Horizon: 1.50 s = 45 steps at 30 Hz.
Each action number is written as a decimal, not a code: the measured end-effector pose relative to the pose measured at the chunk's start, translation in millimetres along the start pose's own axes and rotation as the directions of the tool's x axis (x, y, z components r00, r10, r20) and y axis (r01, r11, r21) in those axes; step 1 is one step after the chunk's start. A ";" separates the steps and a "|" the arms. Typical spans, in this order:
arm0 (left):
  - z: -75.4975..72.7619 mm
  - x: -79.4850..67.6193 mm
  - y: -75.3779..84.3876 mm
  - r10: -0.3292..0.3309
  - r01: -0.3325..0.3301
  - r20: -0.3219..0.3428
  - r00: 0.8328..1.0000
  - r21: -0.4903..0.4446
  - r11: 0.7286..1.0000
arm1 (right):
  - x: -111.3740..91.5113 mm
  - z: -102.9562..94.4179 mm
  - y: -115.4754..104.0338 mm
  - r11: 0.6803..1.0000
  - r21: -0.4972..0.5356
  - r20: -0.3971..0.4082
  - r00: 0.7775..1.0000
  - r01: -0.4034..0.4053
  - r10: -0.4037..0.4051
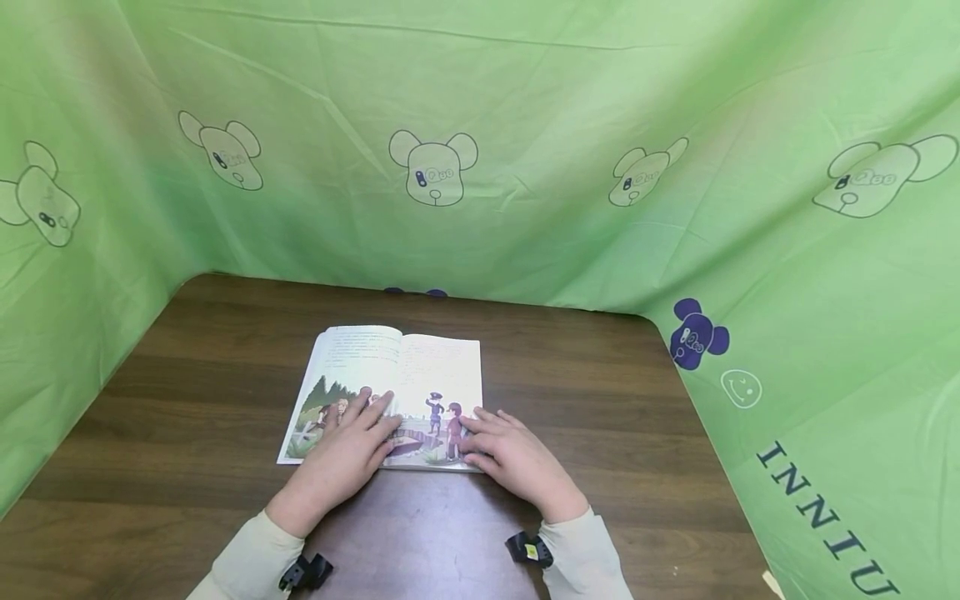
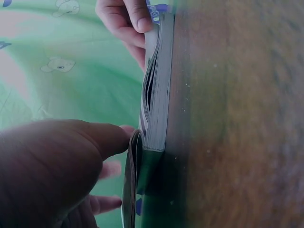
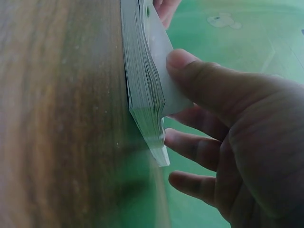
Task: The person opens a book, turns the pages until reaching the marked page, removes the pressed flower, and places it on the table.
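Observation:
An open picture book (image 1: 441, 362) lies on the wooden table, with text above and coloured drawings below on both pages. My left hand (image 1: 341, 458) rests across the lower left page and the fold, its fingers spread and nearly straight. In the left wrist view, the left thumb (image 2: 111, 137) touches the raised pages by the fold. My right hand (image 1: 525, 462) lies at the lower right edge of the book, fingertips on the page. Seen from the right wrist, its thumb (image 3: 187, 66) rests on the page, and the other fingers reach along the side edge.
The brown wooden table (image 1: 592, 383) extends around the book. Green cloth (image 1: 525, 242) printed with bear heads hangs behind it and along both sides. Black wrist straps sit on the left cuff (image 1: 255, 554) and the right cuff (image 1: 585, 554).

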<state>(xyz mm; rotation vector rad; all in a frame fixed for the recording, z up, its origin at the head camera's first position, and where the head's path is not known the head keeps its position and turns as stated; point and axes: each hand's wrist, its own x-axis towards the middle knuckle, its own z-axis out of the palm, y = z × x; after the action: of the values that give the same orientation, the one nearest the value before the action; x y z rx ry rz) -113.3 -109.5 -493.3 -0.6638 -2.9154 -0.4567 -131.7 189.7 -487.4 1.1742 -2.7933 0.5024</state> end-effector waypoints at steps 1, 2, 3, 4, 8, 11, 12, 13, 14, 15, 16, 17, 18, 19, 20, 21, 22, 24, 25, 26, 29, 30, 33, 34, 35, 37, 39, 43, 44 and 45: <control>-0.2 -0.1 0.2 0.020 -0.020 0.001 1.000 0.000 1.000 | 0.0 -0.2 -0.3 1.000 0.002 -0.002 1.000 -0.001 0.001; -0.1 -0.1 0.3 0.037 -0.037 0.003 0.999 0.000 0.999 | -0.1 -0.4 -0.8 1.000 0.003 -0.004 1.000 -0.003 0.003; -0.1 -0.2 0.4 0.051 -0.051 0.005 0.999 -0.001 0.999 | 0.0 -0.6 -1.2 1.000 0.002 -0.007 1.000 -0.004 0.004; -0.1 -0.3 0.6 0.060 -0.060 0.008 0.998 -0.005 0.998 | 0.1 -1.0 -1.7 1.000 0.002 -0.008 1.000 -0.006 0.006; 0.0 -1.5 1.6 0.070 -0.069 0.027 0.997 -0.034 0.997 | 0.6 -2.0 -3.2 1.000 -0.018 -0.013 1.000 -0.014 0.014; 0.0 -2.4 2.3 0.064 -0.061 0.038 0.997 -0.055 0.997 | 1.2 -2.1 -3.8 0.999 -0.038 -0.035 0.999 -0.019 0.018; 0.2 -2.5 2.4 0.062 -0.060 0.040 0.997 -0.059 0.996 | 1.4 -2.0 -3.8 0.999 -0.046 -0.048 0.999 -0.018 0.016; 0.3 -2.5 2.5 0.059 -0.056 0.042 0.997 -0.065 0.996 | 1.6 -1.7 -3.8 0.998 -0.058 -0.062 0.998 -0.015 0.011; 0.3 -2.8 2.6 0.058 -0.055 0.044 0.997 -0.066 0.996 | 1.7 -1.4 -3.7 0.998 -0.067 -0.080 0.997 -0.010 0.005; 0.1 -3.0 2.7 0.055 -0.052 0.046 0.997 -0.068 0.996 | 2.0 -1.0 -3.6 0.997 -0.074 -0.097 0.995 -0.002 -0.005; 0.0 -3.2 2.8 0.055 -0.052 0.044 0.998 -0.068 0.996 | 2.3 -0.8 -3.5 0.997 -0.081 -0.113 0.993 0.005 -0.015; 0.0 -3.3 2.8 0.053 -0.050 0.046 0.998 -0.066 0.997 | 2.6 -0.5 -3.4 0.996 -0.086 -0.129 0.991 0.013 -0.024; -0.2 -3.4 3.1 0.051 -0.048 0.045 0.998 -0.064 0.997 | 2.8 -0.2 -3.4 0.996 -0.090 -0.143 0.989 0.020 -0.033; -0.2 -3.3 3.2 0.048 -0.045 0.044 0.998 -0.060 0.997 | 3.0 -0.2 -3.4 0.995 -0.093 -0.158 0.987 0.025 -0.039; -0.4 -3.4 3.3 0.047 -0.045 0.042 0.998 -0.053 0.998 | 3.4 -0.1 -3.3 0.995 -0.092 -0.171 0.984 0.029 -0.044; -0.4 -3.0 3.4 0.045 -0.043 0.040 0.998 -0.047 0.998 | 3.6 0.1 -3.3 0.995 -0.091 -0.181 0.982 0.032 -0.048; -0.4 -2.6 3.5 0.044 -0.042 0.036 0.998 -0.041 0.998 | 3.8 0.2 -3.4 0.995 -0.089 -0.191 0.980 0.034 -0.051; -0.4 -1.7 3.9 0.039 -0.038 0.036 0.999 -0.027 0.999 | 4.0 0.6 -3.2 0.995 -0.088 -0.209 0.976 0.041 -0.058; -0.2 -1.4 3.9 0.039 -0.038 0.032 0.999 -0.022 0.999 | 4.0 0.8 -3.1 0.995 -0.088 -0.214 0.975 0.040 -0.058; 0.0 -1.3 3.9 0.040 -0.039 0.030 0.999 -0.015 0.999 | 4.1 1.1 -2.9 0.995 -0.085 -0.221 0.973 0.042 -0.060; 0.3 -1.1 4.2 0.042 -0.042 0.020 0.999 -0.004 0.999 | 4.5 2.0 -2.2 0.995 -0.085 -0.246 0.966 0.055 -0.074; 0.2 -1.0 4.5 0.042 -0.042 0.016 0.999 -0.002 0.999 | 4.5 1.9 -2.1 0.995 -0.087 -0.255 0.964 0.057 -0.078; 0.3 -1.3 4.9 0.043 -0.043 0.003 0.999 0.001 0.999 | 4.5 0.1 -1.8 0.994 -0.091 -0.282 0.956 0.054 -0.078; 0.4 -1.2 4.9 0.041 -0.041 0.004 0.999 0.001 0.999 | 4.3 -0.9 -1.9 0.995 -0.089 -0.290 0.955 0.043 -0.068; 0.3 -1.2 5.0 0.040 -0.040 0.003 0.999 0.001 0.999 | 4.2 -2.4 -2.0 0.996 -0.084 -0.298 0.953 0.030 -0.054; 0.6 -0.9 4.9 0.040 -0.040 0.001 0.999 0.005 0.999 | 3.7 -4.3 -2.0 0.997 -0.080 -0.316 0.949 -0.006 -0.020; 1.3 -0.7 4.5 0.039 -0.039 0.000 0.999 0.011 0.999 | 3.1 -5.1 -1.7 0.997 -0.073 -0.333 0.943 -0.038 0.011; 1.9 -0.6 3.8 0.043 -0.042 -0.022 0.999 0.006 0.999 | 2.5 -5.1 -0.4 0.996 -0.069 -0.344 0.938 -0.062 0.035; 2.0 -0.8 3.6 0.040 -0.040 -0.030 0.999 -0.001 0.999 | 2.7 -4.9 -0.1 0.996 -0.067 -0.335 0.942 -0.057 0.031; 1.8 -0.8 3.6 0.036 -0.036 -0.038 0.999 -0.007 0.999 | 2.9 -4.5 0.3 0.996 -0.067 -0.319 0.947 -0.052 0.028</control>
<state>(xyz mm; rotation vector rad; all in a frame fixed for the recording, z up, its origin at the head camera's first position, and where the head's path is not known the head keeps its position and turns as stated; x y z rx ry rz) -111.1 -106.2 -494.2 -0.7000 -2.8622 -0.4721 -134.2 189.4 -482.6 0.9283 -2.5390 0.5319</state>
